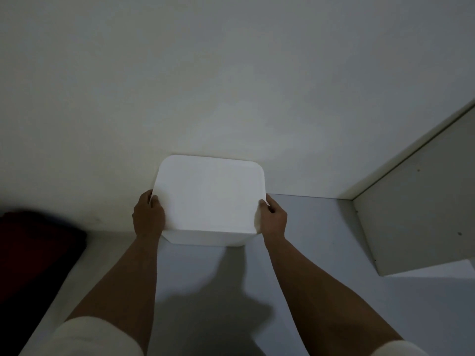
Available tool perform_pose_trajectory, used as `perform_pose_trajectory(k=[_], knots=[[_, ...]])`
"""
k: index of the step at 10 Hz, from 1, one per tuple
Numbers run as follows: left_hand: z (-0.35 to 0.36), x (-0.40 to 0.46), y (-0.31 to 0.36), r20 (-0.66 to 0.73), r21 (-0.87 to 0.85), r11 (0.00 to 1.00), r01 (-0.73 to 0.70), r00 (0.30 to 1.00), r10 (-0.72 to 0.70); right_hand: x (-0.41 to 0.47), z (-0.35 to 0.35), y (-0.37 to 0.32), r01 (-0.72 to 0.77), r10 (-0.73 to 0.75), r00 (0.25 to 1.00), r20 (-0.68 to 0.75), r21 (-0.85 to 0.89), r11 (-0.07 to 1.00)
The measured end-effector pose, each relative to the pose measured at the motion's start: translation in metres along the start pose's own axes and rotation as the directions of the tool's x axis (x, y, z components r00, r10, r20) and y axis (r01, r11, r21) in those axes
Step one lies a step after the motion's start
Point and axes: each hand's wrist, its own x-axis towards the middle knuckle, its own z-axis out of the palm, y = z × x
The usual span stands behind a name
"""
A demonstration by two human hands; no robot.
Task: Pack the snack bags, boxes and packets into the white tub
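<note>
Both of our hands are on the white tub; our left hand grips its left edge, thumb lying on the flat top surface and fingers curled down around the side; our right hand grips the right edge in the same way, thumb on top, fingers wrapped over the rim and out of sight; the two hands sit well apart, one at each near corner, with the tub between them; we see the tub from above as a plain white face with rounded corners, and we cannot tell whether that face is a lid or the base; its far edge touches, or sits just beside, the pale wall; it stands on a light grey surface, where its shadow and ours fall toward us; our forearms reach forward from cream sleeves at the bottom of the view; to the left lies something dark red, too dim to identify; to the right a white panel stands at an angle against the wall.
</note>
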Motion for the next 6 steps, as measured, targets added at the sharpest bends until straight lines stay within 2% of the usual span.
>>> perform_pose_trajectory(k=[2,4,5,6], knots=[[0.001,-0.002,-0.001,0.003,0.041,0.997,-0.061,0.998,0.061,-0.005,-0.004,0.0,0.049,-0.048,0.994,0.096,-0.01,0.999],[-0.001,0.005,-0.004,0.08,0.111,0.989,-0.101,0.993,0.092,-0.007,-0.004,-0.002,0.069,-0.062,0.993,0.096,-0.067,0.995],[-0.009,0.007,0.004,0.154,0.182,0.982,-0.04,0.988,0.012,-0.008,-0.006,-0.007,0.023,-0.009,0.996,0.09,-0.15,0.988],[-0.009,-0.012,0.019,0.095,0.362,0.929,-0.071,0.995,0.039,-0.011,-0.011,-0.008,-0.029,0.043,0.998,0.049,-0.254,0.967]])
